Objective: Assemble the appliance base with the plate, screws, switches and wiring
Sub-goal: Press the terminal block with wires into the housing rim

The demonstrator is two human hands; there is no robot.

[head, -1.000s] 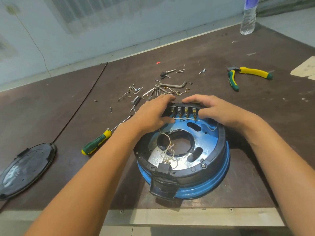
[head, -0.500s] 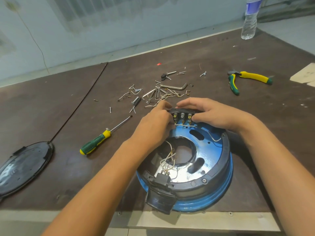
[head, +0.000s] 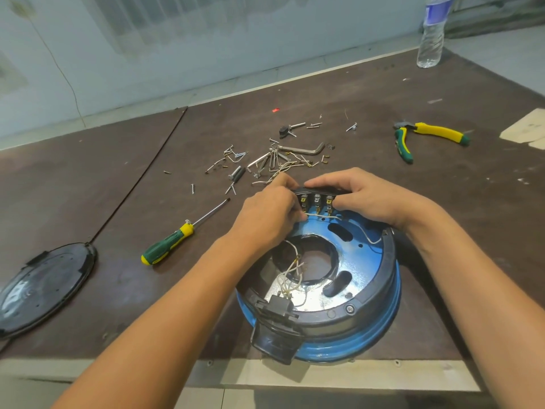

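The round blue appliance base [head: 362, 267] with a black rim lies upside down near the table's front edge. At its far rim sits a black switch block [head: 317, 199] with brass terminals and a white wire [head: 351, 224] running along them. My left hand [head: 267, 215] pinches the block's left end and the wire. My right hand [head: 362, 196] grips the block's top and right end. More white wires [head: 292, 271] bunch in the centre hole, leading to a black connector [head: 275, 305] at the near rim.
Loose screws and metal bits [head: 271, 160] lie scattered behind the base. A green-yellow screwdriver [head: 177, 239] lies to the left, pliers [head: 418, 137] at the right, a black round plate [head: 41, 286] at far left, a water bottle [head: 432, 33] at the back right.
Both hands closed in on the switch block, the left hand shifting over its left end. The base sits slightly further right in view, and fewer terminals show.
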